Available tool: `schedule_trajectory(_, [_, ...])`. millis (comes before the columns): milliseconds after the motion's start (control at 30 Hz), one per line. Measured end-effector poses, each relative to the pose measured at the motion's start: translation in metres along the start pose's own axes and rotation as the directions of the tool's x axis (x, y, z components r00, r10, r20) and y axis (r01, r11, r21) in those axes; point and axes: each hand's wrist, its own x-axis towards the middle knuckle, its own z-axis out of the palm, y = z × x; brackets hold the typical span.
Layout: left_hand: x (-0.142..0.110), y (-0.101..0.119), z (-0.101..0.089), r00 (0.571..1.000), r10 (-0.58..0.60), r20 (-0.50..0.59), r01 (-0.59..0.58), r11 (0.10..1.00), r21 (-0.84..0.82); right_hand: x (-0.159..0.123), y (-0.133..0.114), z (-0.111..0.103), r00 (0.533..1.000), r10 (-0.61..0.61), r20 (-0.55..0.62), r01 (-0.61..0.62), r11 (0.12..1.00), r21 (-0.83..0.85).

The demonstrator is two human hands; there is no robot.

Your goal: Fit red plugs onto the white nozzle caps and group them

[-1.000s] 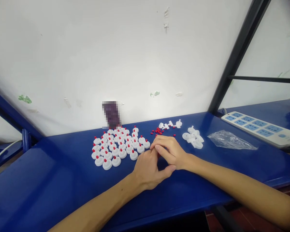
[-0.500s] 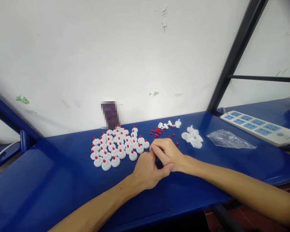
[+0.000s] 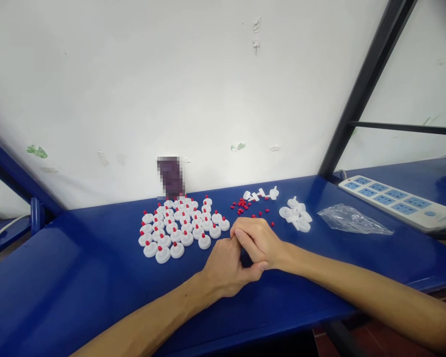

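My left hand (image 3: 225, 270) and my right hand (image 3: 262, 243) are pressed together above the blue table, fingers curled and overlapping. Whatever lies between them, if anything, is hidden. To their left stand several round white plastic pieces (image 3: 204, 242), each topped with a small red cap, grouped closely. Loose red caps (image 3: 242, 204) are scattered just beyond my right hand. Behind those lie a few white stemmed pieces (image 3: 274, 193). A small heap of round white pieces without red tops (image 3: 295, 216) sits to the right of the caps.
A crumpled clear plastic bag (image 3: 353, 220) lies on the blue table (image 3: 96, 282), with a white power strip (image 3: 394, 201) beyond it at the right. A blurred dark rectangle (image 3: 171, 177) stands against the wall. Black (image 3: 351, 99) and blue (image 3: 17, 173) frame posts flank the table.
My joined hands have drawn slightly nearer to me, uncovering more red caps behind my right hand. Their clasp looks much the same, and the camera view has shifted a little.
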Motion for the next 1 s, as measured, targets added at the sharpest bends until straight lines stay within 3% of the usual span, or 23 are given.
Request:
schedule_trajectory(100, [0.000,0.001,-0.004,0.988,0.101,-0.121,-0.123,0.974,-0.189,0.001,-0.002,-0.003,0.995,-0.097,-0.024,0.098,0.992,0.084])
schedule_trajectory(167, [-0.001,0.001,-0.007,0.975,0.099,-0.198,-0.153,0.948,-0.280,0.000,0.000,-0.004,0.989,-0.144,-0.037,0.148,0.980,0.135])
schedule_trajectory(300, [0.000,-0.001,-0.010,0.967,0.094,-0.236,-0.158,0.951,-0.265,-0.005,0.008,-0.003,0.989,-0.145,-0.031,0.148,0.978,0.148])
schedule_trajectory(433, [0.004,-0.003,-0.014,0.962,0.134,-0.238,-0.174,0.972,-0.157,-0.001,0.015,-0.010,0.996,-0.088,-0.018,0.089,0.993,0.084])
schedule_trajectory(500, [0.007,-0.005,-0.019,0.958,0.140,-0.250,-0.171,0.979,-0.106,0.007,0.021,-0.023,1.000,0.010,-0.017,-0.011,0.998,-0.066])
schedule_trajectory(533, [0.008,-0.006,-0.022,0.957,0.154,-0.247,-0.177,0.981,-0.074,0.011,0.026,-0.032,0.992,0.126,-0.023,-0.128,0.973,-0.191])
schedule_trajectory(600, [0.011,-0.009,-0.029,0.954,0.209,-0.215,-0.216,0.976,-0.010,0.019,0.042,-0.054,0.910,0.410,-0.060,-0.387,0.792,-0.472])
schedule_trajectory(700, [0.014,-0.015,-0.037,0.924,0.367,-0.103,-0.325,0.899,0.292,0.020,0.074,-0.086,0.831,0.539,-0.135,-0.509,0.641,-0.574])
schedule_trajectory(800, [0.017,-0.019,-0.042,0.903,0.429,-0.008,-0.342,0.729,0.593,0.012,0.105,-0.104,0.762,0.631,-0.144,-0.559,0.530,-0.637])
schedule_trajectory(1000, [0.020,-0.023,-0.047,0.927,0.368,-0.069,-0.229,0.702,0.674,0.001,0.126,-0.106,0.687,0.724,-0.069,-0.539,0.444,-0.716])
